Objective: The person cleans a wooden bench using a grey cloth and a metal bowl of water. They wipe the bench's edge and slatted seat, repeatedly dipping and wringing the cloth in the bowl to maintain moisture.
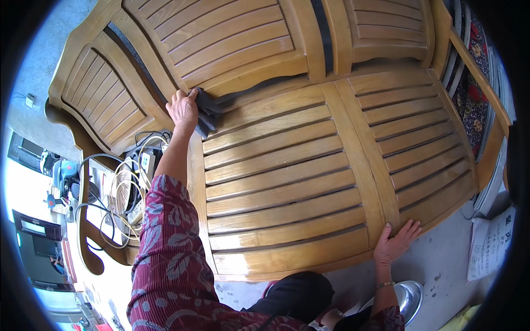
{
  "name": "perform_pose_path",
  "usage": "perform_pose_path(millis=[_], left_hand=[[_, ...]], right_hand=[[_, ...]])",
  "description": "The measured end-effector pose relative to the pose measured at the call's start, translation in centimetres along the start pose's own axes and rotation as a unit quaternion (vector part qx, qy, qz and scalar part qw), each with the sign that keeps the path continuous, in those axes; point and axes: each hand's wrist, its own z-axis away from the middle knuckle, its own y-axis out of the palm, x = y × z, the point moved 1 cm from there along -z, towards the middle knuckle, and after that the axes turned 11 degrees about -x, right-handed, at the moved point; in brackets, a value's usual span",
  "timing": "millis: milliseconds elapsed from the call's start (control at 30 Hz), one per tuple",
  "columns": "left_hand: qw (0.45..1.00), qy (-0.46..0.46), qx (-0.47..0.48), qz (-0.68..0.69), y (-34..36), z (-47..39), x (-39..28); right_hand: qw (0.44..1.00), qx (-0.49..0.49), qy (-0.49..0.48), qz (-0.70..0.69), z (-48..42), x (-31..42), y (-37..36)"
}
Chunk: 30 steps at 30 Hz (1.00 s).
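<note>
A long slatted wooden bench (281,182) with a panelled backrest (232,37) spreads out before me. At the seat's rear left corner, where it meets the backrest, my left hand (184,108) grips a dark grey cloth (205,113). Part of that cloth lies on the wood, reaching along the gap under the back panel. My right hand (395,241) rests flat on the front edge of the seat, right of the middle rail (368,157), fingers apart and holding nothing.
Coiled cables (130,182) and electrical gear lie on the bench's left end, by its curved armrest (91,248). Below my right forearm is a metal basin (410,296) on the floor. A white printed sack (490,246) stands at the right, near patterned fabric (470,91).
</note>
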Motion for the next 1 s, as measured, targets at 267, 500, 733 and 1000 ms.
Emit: perform_pose_path(millis=[267,500,733,1000], left_hand=[[0.996,0.015,0.043,-0.083,-0.5,-0.1,2.2],[0.986,0.086,0.047,-0.136,-0.5,-1.0,1.4],[0.994,0.037,0.071,-0.069,-1.2,0.8,0.4],[0.971,-0.152,0.079,0.168,1.1,8.2,3.8]], right_hand=[[1.0,0.019,0.015,-0.002,0.0,0.4,-0.3],[1.0,0.016,0.018,-0.003,-0.1,0.3,-0.3],[1.0,0.004,0.007,0.004,0.0,0.2,-0.2],[1.0,-0.014,-0.002,-0.017,-0.3,0.4,-0.3]])
